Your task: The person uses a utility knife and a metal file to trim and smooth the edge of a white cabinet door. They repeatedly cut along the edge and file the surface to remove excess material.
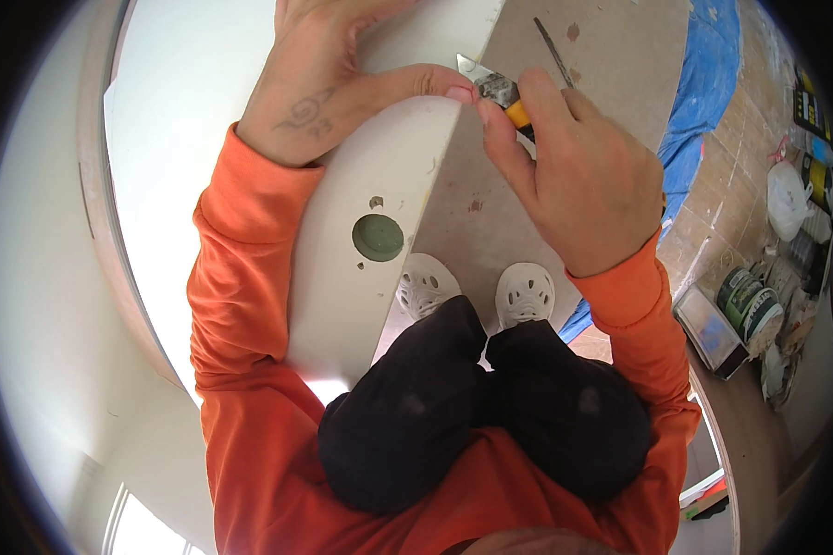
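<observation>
My right hand (583, 166) grips a utility knife (502, 91) with a yellow and black handle, its metal blade pointing up and left. The blade is beside the edge of a white panel (342, 287), which looks like a door and has a round hole (378, 238) with two small damaged holes near it. My left hand (324, 83) lies on the panel with its thumb stretched toward the knife. The thumb tip meets the knife near the blade's base; I cannot tell if it presses on it. The other left fingers are mostly cut off at the top.
A thin dark strip (553, 51) lies on the brown floor covering (611, 83). Blue sheeting (699, 83) borders it on the right. Farther right are a tub (750, 301), a white plastic bag (788, 202) and a rectangular box (710, 331). My white shoes (525, 291) stand beside the panel.
</observation>
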{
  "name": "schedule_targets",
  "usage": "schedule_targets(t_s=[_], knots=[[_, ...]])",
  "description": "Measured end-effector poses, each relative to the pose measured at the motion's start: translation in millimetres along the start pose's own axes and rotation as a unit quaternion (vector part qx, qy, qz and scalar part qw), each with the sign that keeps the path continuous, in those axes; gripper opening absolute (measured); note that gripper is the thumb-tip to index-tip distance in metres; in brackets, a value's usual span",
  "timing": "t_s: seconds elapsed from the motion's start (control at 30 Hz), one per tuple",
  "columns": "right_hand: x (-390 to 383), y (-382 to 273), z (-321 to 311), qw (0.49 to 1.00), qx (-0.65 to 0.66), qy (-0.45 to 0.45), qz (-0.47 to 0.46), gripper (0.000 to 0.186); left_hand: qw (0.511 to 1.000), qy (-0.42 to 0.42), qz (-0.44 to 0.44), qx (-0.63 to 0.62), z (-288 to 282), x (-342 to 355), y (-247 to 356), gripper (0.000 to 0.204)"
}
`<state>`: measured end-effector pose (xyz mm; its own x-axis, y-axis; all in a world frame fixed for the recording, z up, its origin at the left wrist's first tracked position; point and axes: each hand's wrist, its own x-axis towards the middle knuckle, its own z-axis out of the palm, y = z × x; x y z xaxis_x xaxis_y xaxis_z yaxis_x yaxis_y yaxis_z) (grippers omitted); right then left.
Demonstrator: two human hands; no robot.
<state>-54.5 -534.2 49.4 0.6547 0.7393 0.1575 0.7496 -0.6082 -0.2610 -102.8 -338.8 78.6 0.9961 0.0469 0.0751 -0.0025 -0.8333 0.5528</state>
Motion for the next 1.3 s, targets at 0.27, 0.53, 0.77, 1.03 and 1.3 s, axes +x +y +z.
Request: schedule_targets(t_s=[0.27, 0.53, 0.77, 1.03, 1.3], knots=[[2, 0, 0, 1.000, -0.008, 0.007, -0.003, 0.027, 1.000, 0.010, 0.003, 0.002, 2, 0, 1, 0.075], [3, -1, 2, 0.999, -0.015, 0.030, -0.007, 0.028, 1.000, 0.011, 0.009, 0.011, 3, 1, 0, 0.071], [4, -1, 3, 0.999, -0.017, 0.032, -0.005, 0.029, 1.000, 0.011, 0.010, 0.013, 3, 1, 0, 0.070], [9, -8, -3, 0.999, -0.014, 0.033, -0.014, 0.027, 0.995, 0.060, 0.075, -0.010, 15, -1, -25, 0.069], [10, -7, -3, 0.999, -0.027, 0.038, -0.016, 0.026, 0.999, 0.030, 0.013, 0.015, 9, 1, -6, 0.065]])
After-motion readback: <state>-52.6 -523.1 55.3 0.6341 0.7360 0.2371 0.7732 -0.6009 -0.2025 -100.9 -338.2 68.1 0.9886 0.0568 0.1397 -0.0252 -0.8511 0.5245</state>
